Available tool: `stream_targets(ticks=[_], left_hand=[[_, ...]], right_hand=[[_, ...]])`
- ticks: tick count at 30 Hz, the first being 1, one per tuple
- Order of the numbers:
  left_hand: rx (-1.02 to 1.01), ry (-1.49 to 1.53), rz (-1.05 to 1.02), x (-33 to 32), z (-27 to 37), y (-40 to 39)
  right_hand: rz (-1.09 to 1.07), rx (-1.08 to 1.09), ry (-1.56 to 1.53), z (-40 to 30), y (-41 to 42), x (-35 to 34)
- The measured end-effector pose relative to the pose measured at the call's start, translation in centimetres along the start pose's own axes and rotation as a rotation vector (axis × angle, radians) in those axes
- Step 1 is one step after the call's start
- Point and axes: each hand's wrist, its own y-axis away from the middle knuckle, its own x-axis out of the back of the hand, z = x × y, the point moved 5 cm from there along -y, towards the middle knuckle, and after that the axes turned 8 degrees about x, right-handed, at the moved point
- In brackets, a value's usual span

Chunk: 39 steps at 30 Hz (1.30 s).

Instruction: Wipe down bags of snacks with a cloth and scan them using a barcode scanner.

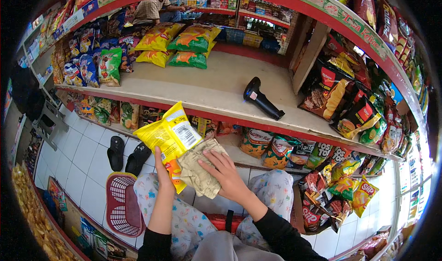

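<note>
My left hand (pixel 164 173) grips a yellow snack bag (pixel 155 136) by its left side, its barcode face turned up. Over the lower right part of the bag lies a crumpled beige cloth (pixel 202 169), pressed under my right hand (pixel 221 173) with fingers spread. The bag is tilted above my lap, in front of the shelf edge. On the shelf board (pixel 221 78) ahead lies a black handheld barcode scanner (pixel 261 99). Yellow snack bags (pixel 157 36) and green-and-yellow ones (pixel 193 38) are stacked toward the back left of that board.
A box of snack bags (pixel 331 199) stands on the floor at my right. To my left are a maroon plastic basket (pixel 124 205) and black sandals (pixel 116 153). More bags (pixel 255 142) fill the lower shelf. A person (pixel 148 10) is visible behind the shelf.
</note>
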Motion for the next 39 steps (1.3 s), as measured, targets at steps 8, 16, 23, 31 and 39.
stream_targets(ticks=[8, 16, 23, 31, 39], left_hand=[[-0.169, -0.632, -0.041, 0.1, -1.5, 0.0], [-0.16, -0.785, -0.136, -1.9, -3.3, 1.1], [0.029, -0.175, 0.034, 0.2, -0.5, 0.1], [0.017, -0.174, 0.009, -1.3, -0.1, 1.6], [0.029, -0.07, -0.027, -0.4, 0.4, 1.0]], right_hand=[[0.14, -0.136, 0.116, 0.7, 0.3, 0.2], [0.207, -0.226, 0.132, 2.6, 0.5, 1.1], [-0.027, -0.013, 0.12, 0.1, 0.0, -0.9], [0.154, -0.237, 0.213, 0.8, 0.5, -1.2], [0.066, -0.122, 0.226, -1.6, 0.5, -3.0]])
